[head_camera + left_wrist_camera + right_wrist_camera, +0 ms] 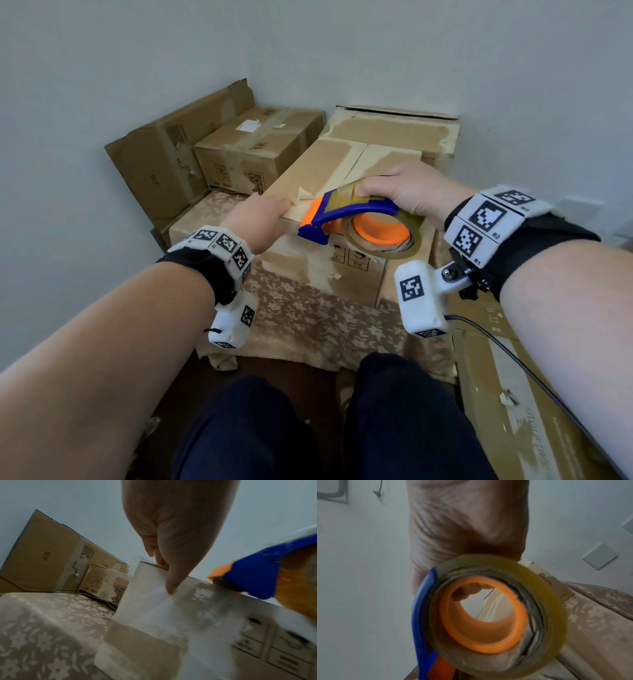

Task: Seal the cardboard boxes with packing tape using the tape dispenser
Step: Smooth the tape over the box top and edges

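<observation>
A cardboard box with torn paper patches stands on a table covered by a floral cloth. My left hand rests on its front top edge near the left corner. In the left wrist view the thumb lies straight down the box's front face, with the other fingers over the top. My right hand grips the blue and orange tape dispenser from above, and holds it at the front top edge just right of the left hand. Its tape roll fills the right wrist view.
A smaller taped box and flattened cardboard stand against the wall at back left. Another box sits behind the main one. Flat cardboard and a black cable lie at the right. My legs are below the table's edge.
</observation>
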Motion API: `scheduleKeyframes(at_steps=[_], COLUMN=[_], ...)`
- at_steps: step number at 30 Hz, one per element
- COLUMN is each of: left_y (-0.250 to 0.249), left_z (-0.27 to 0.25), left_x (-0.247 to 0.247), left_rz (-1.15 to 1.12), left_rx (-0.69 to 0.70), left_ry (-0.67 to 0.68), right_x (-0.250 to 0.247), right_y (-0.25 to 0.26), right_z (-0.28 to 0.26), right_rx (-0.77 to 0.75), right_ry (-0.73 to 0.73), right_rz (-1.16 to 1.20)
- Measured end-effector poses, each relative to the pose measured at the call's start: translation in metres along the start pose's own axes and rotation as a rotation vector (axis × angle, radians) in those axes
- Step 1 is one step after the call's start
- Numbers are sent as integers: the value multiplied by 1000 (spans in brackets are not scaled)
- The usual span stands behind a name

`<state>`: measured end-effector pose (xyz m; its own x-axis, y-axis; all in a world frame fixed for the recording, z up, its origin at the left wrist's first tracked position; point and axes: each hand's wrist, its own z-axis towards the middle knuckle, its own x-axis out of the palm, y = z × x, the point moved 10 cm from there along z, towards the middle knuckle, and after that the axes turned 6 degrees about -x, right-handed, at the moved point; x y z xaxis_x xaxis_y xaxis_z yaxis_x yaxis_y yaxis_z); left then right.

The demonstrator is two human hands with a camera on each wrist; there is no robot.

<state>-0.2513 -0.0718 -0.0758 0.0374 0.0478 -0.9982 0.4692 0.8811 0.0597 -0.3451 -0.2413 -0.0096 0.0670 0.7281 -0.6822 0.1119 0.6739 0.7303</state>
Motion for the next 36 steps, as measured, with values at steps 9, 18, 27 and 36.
scheduleKeyframes(at_steps=[9, 18, 27, 36], left_y=[-41, -38, -37, -41], left_z=[-25, -23, -18, -19], left_x=[-3, 0, 6, 3], left_rz=[-101, -57, 13, 45], left_rx=[93, 20, 48, 32], left_ry=[51, 91, 120, 126], right_x=[-4, -8, -37, -48], right_y=[-3, -19, -44, -76], right_z=[-14, -11, -25, -41], right_rx=[-51, -71, -70, -7], right_ry=[-49, -39, -17, 17], right_rz=[93, 133, 55, 75])
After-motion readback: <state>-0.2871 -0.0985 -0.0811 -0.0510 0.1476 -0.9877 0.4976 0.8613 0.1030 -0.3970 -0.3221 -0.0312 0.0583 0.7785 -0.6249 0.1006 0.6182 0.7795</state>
